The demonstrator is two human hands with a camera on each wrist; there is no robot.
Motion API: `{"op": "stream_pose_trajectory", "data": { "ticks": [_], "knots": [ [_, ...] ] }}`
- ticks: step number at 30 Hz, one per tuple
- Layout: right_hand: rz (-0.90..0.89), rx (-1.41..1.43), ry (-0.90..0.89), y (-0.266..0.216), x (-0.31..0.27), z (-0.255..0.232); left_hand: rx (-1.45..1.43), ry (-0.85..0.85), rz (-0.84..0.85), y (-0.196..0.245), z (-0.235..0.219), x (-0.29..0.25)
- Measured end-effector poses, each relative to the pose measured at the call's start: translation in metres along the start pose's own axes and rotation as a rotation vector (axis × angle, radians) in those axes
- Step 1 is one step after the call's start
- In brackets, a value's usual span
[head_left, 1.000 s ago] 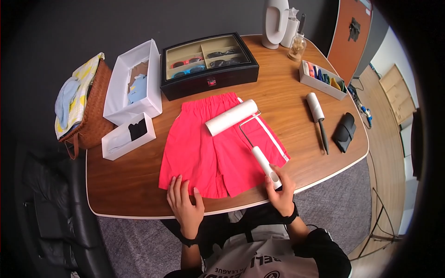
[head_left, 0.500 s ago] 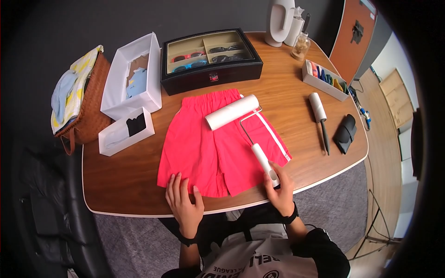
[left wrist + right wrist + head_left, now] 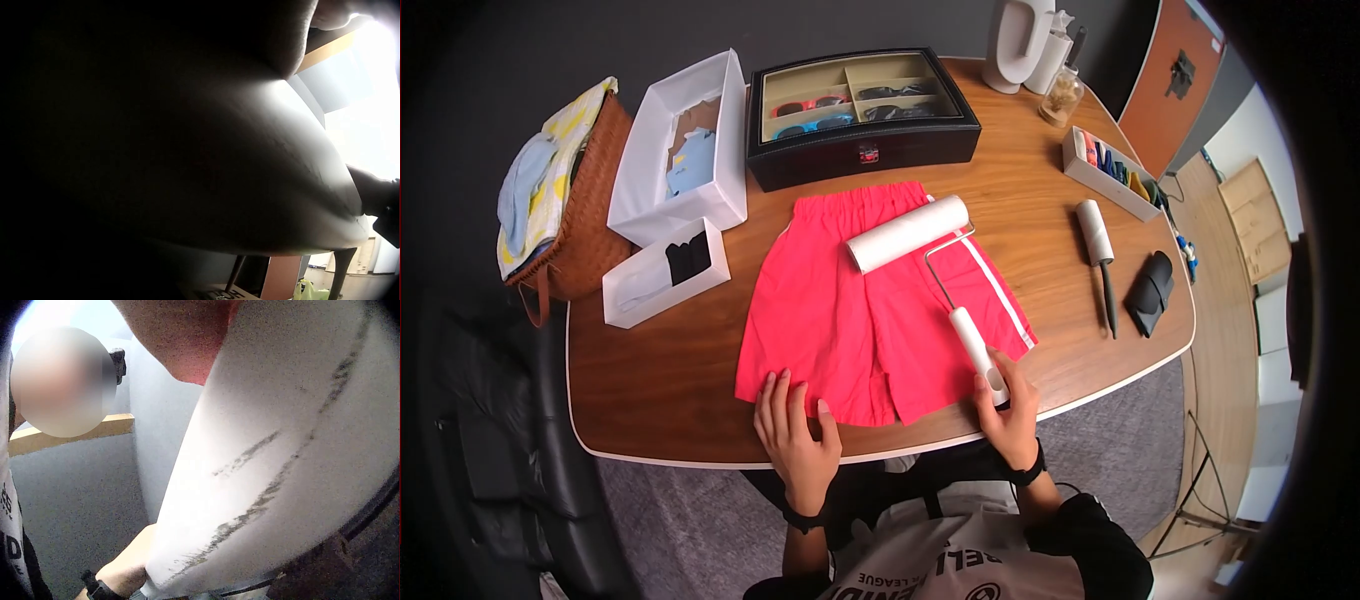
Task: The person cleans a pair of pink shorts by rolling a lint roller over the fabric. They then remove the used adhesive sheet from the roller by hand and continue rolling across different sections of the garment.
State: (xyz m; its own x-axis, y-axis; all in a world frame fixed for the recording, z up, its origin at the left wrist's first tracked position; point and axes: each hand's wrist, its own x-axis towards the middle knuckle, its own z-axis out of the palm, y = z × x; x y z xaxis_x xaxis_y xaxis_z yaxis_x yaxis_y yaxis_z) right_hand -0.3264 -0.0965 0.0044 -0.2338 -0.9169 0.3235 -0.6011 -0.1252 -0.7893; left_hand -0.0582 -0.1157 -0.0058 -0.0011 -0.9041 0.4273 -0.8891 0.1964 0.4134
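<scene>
Pink shorts (image 3: pixel 820 330) with a white side stripe lie flat on the wooden table, waistband away from the person. The left hand (image 3: pixel 800 435) rests on the hem of one leg, fingers extended and slightly spread. At the other leg, the right hand (image 3: pixel 1012 410) holds the white handle (image 3: pixel 972 340) of a large lint roller, thumb on one side and fingers on the other. Its white roll (image 3: pixel 908 234) lies across the upper shorts. Both wrist views mostly show the pale table underside (image 3: pixel 300 144), (image 3: pixel 250 456), with part of a hand at the top.
A black glasses case (image 3: pixel 860 160) stands behind the shorts. To the left are a white bin (image 3: pixel 635 200), a small white box (image 3: pixel 625 305) and a wicker basket (image 3: pixel 590 240). At right are a smaller lint roller (image 3: pixel 1094 232), a black pouch (image 3: pixel 1150 292) and a sock box (image 3: pixel 1112 188).
The head view has shifted slightly, so the table's contents appear displaced. Both hands, the lint roller and the shorts keep about the same places relative to one another.
</scene>
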Motion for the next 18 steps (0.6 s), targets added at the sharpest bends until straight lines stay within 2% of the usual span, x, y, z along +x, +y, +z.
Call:
{"op": "stream_pose_trajectory", "data": {
  "ticks": [17, 18],
  "knots": [
    [0.013, -0.082, -0.042, -0.001, 0.0029, 0.0036, -0.009, -0.023, -0.037, -0.0026, 0.0003, 0.0026],
    [0.057, -0.07, -0.047, -0.0015, 0.0023, 0.0034, -0.008, -0.025, -0.045, -0.0032, 0.0003, 0.0034]
  ]
}}
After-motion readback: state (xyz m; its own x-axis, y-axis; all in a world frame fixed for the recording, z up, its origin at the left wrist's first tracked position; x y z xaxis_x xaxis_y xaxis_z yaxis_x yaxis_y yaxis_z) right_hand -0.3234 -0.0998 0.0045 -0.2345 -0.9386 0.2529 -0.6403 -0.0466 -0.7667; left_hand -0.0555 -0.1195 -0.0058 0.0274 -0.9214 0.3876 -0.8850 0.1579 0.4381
